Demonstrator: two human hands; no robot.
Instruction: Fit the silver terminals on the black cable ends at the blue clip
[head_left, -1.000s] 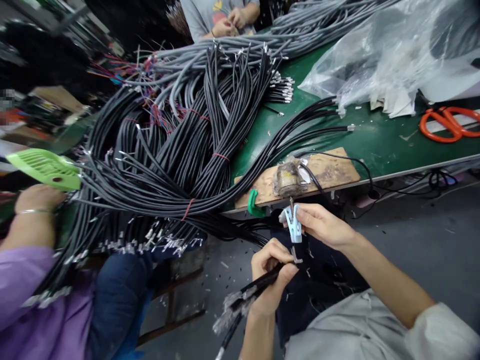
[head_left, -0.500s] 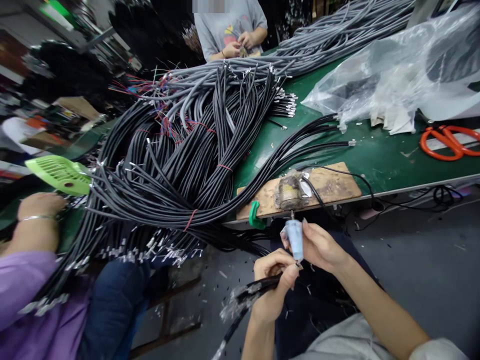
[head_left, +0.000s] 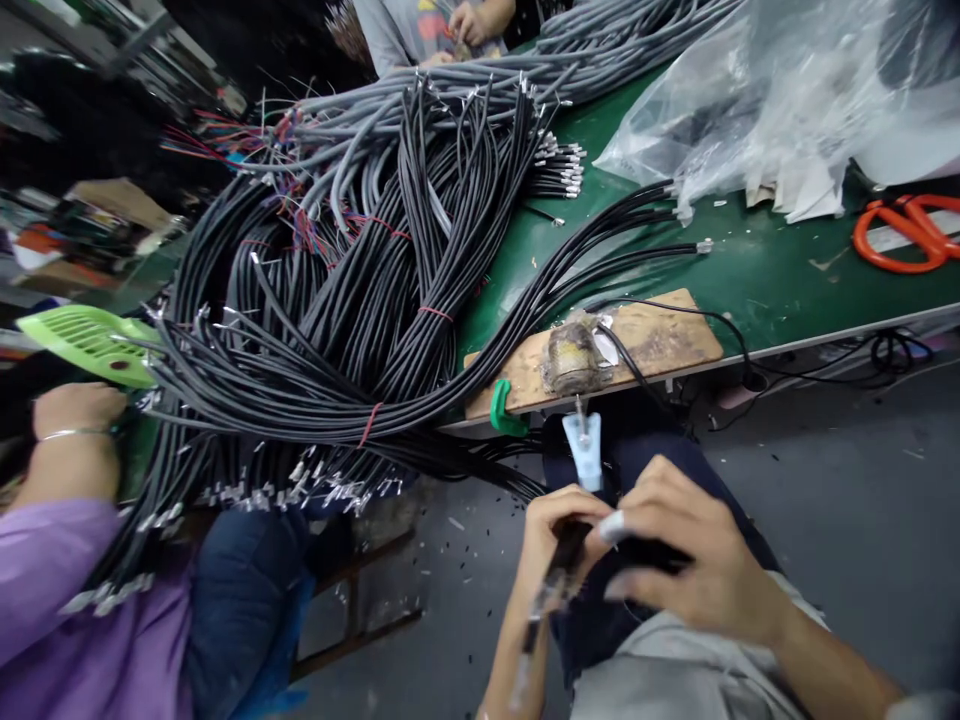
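Note:
My left hand (head_left: 559, 535) is closed around a bundle of black cables (head_left: 541, 615), whose pale ends hang blurred toward my lap. Close on its right, my right hand (head_left: 690, 550) has its fingers bent and its thumb apart from them. Dark cable shows behind that gap, and motion smears the fingertips. Just beyond my hands, a light blue clip (head_left: 586, 455) hangs on the thin shaft of a small, dirty, tape-wrapped motor (head_left: 574, 358). The motor sits on a wooden board (head_left: 660, 335) at the table edge, beside a green clamp (head_left: 505, 408).
Black cable bundles (head_left: 420, 290) cover the left of the green table (head_left: 787, 270), with grey cables (head_left: 600, 45) behind. Clear plastic bags (head_left: 750, 110) and orange-handled scissors (head_left: 904, 235) lie right. A co-worker's purple sleeve (head_left: 56, 560) is at left; another person (head_left: 427, 30) works opposite.
My right hand has let go of the light blue clip and come back toward me, beside the cables in my left hand. The view has tilted down slightly.

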